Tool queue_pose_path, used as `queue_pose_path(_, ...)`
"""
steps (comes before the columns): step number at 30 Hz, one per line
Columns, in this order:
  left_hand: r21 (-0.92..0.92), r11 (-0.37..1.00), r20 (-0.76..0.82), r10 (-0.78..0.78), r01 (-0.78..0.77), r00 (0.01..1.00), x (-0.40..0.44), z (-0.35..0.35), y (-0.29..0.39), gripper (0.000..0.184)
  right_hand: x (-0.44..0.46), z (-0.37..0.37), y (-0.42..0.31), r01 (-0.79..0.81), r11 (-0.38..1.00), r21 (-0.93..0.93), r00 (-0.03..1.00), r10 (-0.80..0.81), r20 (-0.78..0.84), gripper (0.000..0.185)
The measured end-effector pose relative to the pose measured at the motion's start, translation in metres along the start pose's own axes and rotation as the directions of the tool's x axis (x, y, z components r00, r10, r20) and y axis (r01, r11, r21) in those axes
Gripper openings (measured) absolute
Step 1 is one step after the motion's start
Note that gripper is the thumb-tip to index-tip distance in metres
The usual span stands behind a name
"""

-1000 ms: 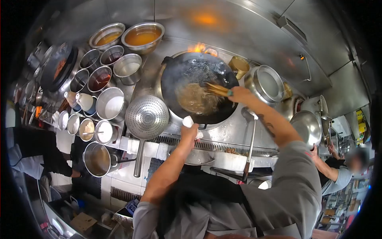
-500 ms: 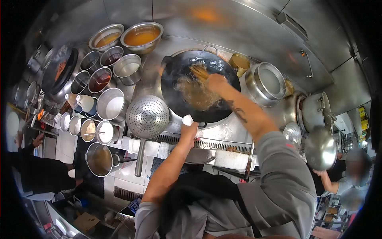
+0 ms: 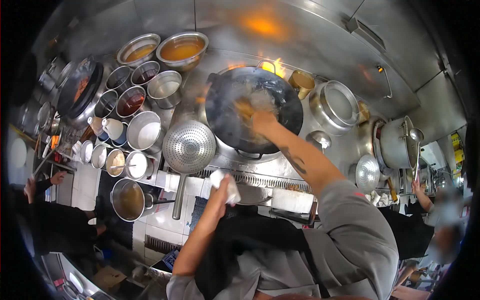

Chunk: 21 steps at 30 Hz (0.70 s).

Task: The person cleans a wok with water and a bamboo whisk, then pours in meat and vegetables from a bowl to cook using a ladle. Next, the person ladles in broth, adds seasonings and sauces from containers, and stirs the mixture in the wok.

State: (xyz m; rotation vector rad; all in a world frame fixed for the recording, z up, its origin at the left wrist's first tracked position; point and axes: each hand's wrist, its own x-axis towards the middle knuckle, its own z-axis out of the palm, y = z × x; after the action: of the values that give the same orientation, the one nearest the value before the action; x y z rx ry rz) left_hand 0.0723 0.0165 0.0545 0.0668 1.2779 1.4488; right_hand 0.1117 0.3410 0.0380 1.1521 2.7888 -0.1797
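Note:
My right hand (image 3: 262, 121) reaches into a large black wok (image 3: 220, 92) on the burner. Its fingers are wrapped round a bamboo wok brush (image 3: 243, 108), whose bristles are blurred low in the wok. Some steam and water show around the brush. My left hand (image 3: 218, 196) is closed on a folded white cloth (image 3: 231, 190), held in front of the stove's edge and apart from the wok. Orange flames (image 3: 274, 67) rise behind the wok's far rim, next to its loop handle.
Left of the wok lie a perforated strainer (image 3: 189, 146), several metal pots of sauces and powders, and two bowls of amber liquid (image 3: 181, 48). Stacked pans (image 3: 336, 106) and a ladle (image 3: 318, 140) sit to the right. Co-workers stand at both sides; one hand (image 3: 416, 187) holds a long ladle.
My left hand has drawn the cloth back and left from the wok's near handle. My right hand and brush have moved slightly nearer. Flames have flared up behind the wok.

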Motion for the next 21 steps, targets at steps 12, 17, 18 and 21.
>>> queue_pose_path(12, -0.03, 0.999, -0.079, -0.029, 0.026, 0.996, -0.051, -0.066, -0.012, 0.054, -0.068, -0.032, 0.094, 0.016, 0.969, -0.246, 0.998, -0.031, -0.055, 0.037)
queue_pose_path(17, -0.112, 0.993, -0.108, -0.037, 0.025, 0.993, -0.057, -0.082, -0.02, 0.057, -0.066, -0.08, 0.141, -0.075, 0.983, -0.169, 0.962, 0.116, 0.246, 0.034)
queue_pose_path(18, -0.093, 0.995, -0.092, -0.05, 0.041, 0.995, -0.056, -0.082, -0.022, 0.057, -0.064, -0.075, 0.138, -0.09, 0.982, -0.168, 0.982, 0.116, 0.148, 0.035)
queue_pose_path(21, -0.062, 0.997, -0.101, -0.049, 0.043, 0.994, -0.054, -0.08, -0.017, 0.058, -0.048, -0.048, 0.118, -0.115, 0.969, -0.217, 0.993, 0.11, -0.035, 0.037)
